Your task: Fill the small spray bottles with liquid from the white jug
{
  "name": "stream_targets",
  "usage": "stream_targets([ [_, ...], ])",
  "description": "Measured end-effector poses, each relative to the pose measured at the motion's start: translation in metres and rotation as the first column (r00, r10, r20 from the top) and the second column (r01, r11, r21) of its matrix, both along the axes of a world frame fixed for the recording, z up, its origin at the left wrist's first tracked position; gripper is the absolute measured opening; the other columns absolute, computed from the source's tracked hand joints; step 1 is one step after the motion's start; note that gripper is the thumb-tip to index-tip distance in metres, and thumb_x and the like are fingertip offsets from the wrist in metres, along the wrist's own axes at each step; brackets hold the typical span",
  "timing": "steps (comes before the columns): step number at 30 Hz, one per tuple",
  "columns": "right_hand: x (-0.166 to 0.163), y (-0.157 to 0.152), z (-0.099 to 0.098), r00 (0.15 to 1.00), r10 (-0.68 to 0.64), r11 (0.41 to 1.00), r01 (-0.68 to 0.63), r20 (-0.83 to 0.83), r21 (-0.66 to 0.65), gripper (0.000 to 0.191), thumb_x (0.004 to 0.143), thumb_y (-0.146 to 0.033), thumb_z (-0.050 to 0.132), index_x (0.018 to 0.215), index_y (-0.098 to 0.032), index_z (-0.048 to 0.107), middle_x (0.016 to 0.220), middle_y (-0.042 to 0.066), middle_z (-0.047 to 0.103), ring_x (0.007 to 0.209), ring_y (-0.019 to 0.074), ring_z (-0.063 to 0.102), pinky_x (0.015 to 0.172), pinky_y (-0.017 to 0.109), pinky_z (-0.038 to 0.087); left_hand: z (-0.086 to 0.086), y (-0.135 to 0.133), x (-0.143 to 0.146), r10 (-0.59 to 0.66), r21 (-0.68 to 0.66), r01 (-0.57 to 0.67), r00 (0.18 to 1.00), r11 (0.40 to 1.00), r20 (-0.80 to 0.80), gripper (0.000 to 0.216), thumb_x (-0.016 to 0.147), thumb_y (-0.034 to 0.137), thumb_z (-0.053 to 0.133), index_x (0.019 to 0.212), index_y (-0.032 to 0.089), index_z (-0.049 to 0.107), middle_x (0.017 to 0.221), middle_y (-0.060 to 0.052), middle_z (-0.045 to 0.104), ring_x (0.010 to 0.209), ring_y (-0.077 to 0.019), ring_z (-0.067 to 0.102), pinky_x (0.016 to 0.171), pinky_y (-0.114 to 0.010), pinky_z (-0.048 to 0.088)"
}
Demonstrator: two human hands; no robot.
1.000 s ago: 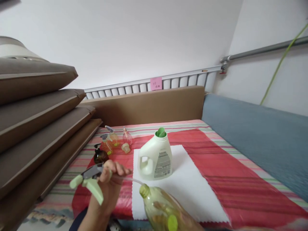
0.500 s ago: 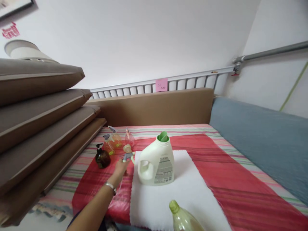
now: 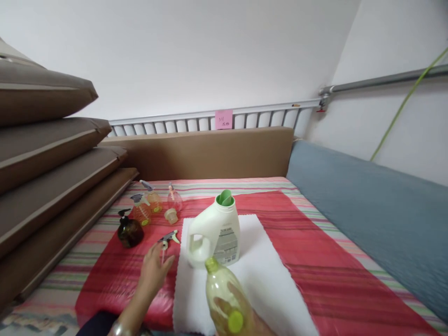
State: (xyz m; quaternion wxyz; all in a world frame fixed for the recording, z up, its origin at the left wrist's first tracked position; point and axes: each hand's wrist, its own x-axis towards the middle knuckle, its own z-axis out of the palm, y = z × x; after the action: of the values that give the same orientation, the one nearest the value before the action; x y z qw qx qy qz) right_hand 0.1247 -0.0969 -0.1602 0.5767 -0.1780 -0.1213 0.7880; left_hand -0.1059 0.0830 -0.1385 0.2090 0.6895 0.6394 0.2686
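My left hand hovers over the red cloth, its thumb and fingers apart. Just beyond its fingertips lies a trigger spray head with a thin tube reaching back toward the hand. My right hand is wrapped around a clear yellow-green bottle, tilted, with its neck open and no top on it. Behind that bottle stands a large white detergent jug with a green cap in its mouth, on a white cloth.
At the left stand a dark brown pump bottle, two spray bottles and a pinkish bottle. A small beige cup-like piece lies near them. Stacked brown cushions border the left, a blue padded panel the right.
My left hand has let go of the spray head, which now lies on the red cloth, and has drawn back. My right hand has come into view with the yellow-green bottle, moved leftward and up.
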Motion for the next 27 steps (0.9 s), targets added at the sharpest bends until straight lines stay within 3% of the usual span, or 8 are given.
stream_targets([
  [2,-0.018,0.011,0.002,1.0,0.002,1.0,-0.001,-0.031,0.009,0.049,0.058,-0.044,0.084,0.104,-0.035,0.067,0.113,0.002,0.069,0.106,0.0269,0.062,0.086,0.042,0.047,0.002,-0.031,-0.002,-0.202,-0.053,0.249,0.877,0.967,0.436,0.058,0.077,0.05,0.058,0.125,0.019,0.051,0.134,-0.015,0.053,0.127,-0.0306,0.046,0.102,-0.046,0.039],
  [4,-0.04,0.021,0.003,0.999,-0.006,1.0,0.007,-0.044,0.023,0.055,0.058,-0.046,0.083,0.108,-0.034,0.065,0.116,0.003,0.068,0.109,0.026,0.06,0.087,0.04,0.045,0.005,-0.06,0.003,-0.301,-0.066,0.505,0.609,0.861,0.734,0.074,0.067,0.061,0.066,0.128,0.022,0.05,0.136,-0.015,0.052,0.126,-0.0333,0.046,0.099,-0.047,0.042],
  [6,-0.061,0.028,0.004,0.999,-0.005,0.999,0.007,-0.042,0.042,0.059,0.057,-0.047,0.083,0.111,-0.033,0.064,0.117,0.003,0.067,0.108,0.0252,0.06,0.088,0.039,0.044,0.005,-0.083,0.012,-0.271,-0.015,0.523,0.466,0.852,0.842,0.09,0.056,0.064,0.074,0.131,0.023,0.046,0.138,-0.016,0.049,0.127,-0.0351,0.045,0.1,-0.047,0.041],
  [9,-0.081,0.035,0.006,1.0,-0.006,0.997,0.004,0.022,0.081,0.062,0.057,-0.054,0.08,0.112,-0.031,0.063,0.116,0.005,0.067,0.106,0.0252,0.061,0.092,0.04,0.042,0.007,-0.098,0.021,-0.159,-0.006,0.384,0.397,0.923,0.904,0.096,0.047,0.06,0.081,0.128,0.022,0.047,0.13,-0.018,0.056,0.119,-0.0357,0.052,0.098,-0.047,0.043],
  [13,-0.076,0.04,0.016,0.913,-0.088,0.995,0.061,0.4,0.08,0.068,0.062,-0.066,0.071,0.114,-0.024,0.062,0.117,0.01,0.065,0.11,0.0296,0.058,0.095,0.045,0.041,0.018,-0.097,0.01,-0.049,-0.017,0.165,0.387,0.986,0.921,0.089,0.043,0.053,0.085,0.119,0.019,0.051,0.115,-0.017,0.065,0.107,-0.0363,0.06,0.09,-0.046,0.049],
  [17,-0.063,0.057,0.034,0.606,-0.274,0.959,0.233,0.747,0.163,0.067,0.07,-0.062,0.068,0.121,-0.021,0.057,0.135,0.014,0.052,0.125,0.0278,0.047,0.103,0.041,0.037,0.034,-0.087,-0.02,0.079,-0.049,-0.069,0.53,0.996,0.844,0.085,0.044,0.045,0.085,0.118,0.019,0.052,0.115,-0.011,0.065,0.111,-0.0356,0.058,0.097,-0.046,0.046],
  [21,-0.072,0.088,0.042,0.449,-0.359,0.919,0.326,0.818,0.224,0.081,0.067,-0.056,0.071,0.132,-0.016,0.045,0.14,0.018,0.045,0.13,0.029,0.04,0.104,0.041,0.035,0.037,-0.083,-0.05,0.093,-0.047,-0.093,0.595,0.995,0.798,0.077,0.047,0.043,0.083,0.115,0.02,0.053,0.114,-0.008,0.066,0.108,-0.0327,0.061,0.092,-0.039,0.051],
  [27,-0.086,0.131,0.044,0.383,-0.462,0.853,0.438,0.8,0.283,0.075,0.063,-0.046,0.074,0.128,-0.02,0.048,0.135,0.011,0.051,0.129,0.0291,0.04,0.107,0.04,0.03,0.022,-0.092,-0.063,0.133,-0.06,-0.136,0.63,0.989,0.765,0.071,0.051,0.044,0.081,0.112,0.021,0.054,0.108,-0.006,0.069,0.105,-0.0314,0.062,0.088,-0.036,0.053],
])
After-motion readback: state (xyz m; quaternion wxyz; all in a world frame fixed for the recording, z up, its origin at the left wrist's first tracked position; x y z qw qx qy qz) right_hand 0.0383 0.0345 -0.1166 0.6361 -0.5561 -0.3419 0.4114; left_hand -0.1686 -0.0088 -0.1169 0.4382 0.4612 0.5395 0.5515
